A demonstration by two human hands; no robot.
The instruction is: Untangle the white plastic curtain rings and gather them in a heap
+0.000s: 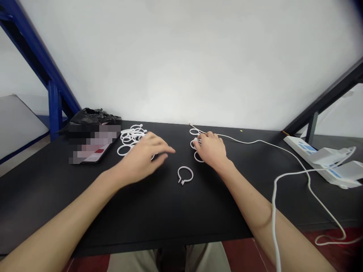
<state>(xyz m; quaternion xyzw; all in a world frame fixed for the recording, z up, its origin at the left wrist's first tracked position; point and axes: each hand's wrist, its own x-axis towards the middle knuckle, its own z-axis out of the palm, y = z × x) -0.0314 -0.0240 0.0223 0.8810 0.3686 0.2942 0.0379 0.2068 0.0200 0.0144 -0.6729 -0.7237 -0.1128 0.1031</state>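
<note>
My left hand [147, 155] is open, fingers stretched out to the right, just beside a pile of white plastic rings [131, 136] that it partly covers. At the right, my right hand [211, 147] is closed, its thumb and fingers pinched on a white ring [193, 144] in a smaller group. Another ring [194, 131] of that group lies behind the fingertips, and one [198, 157] sits partly under the hand. Between the hands and nearer to me lies a single white ring [185, 175], open at its front with two small ends.
A black plastic bag [90, 117] and a blurred flat item [99, 145] lie at the left. A white cable [249, 142] runs across the black table [170, 215] to a white power strip [317, 160] with plugs at the right. A white wall [181, 68] stands behind.
</note>
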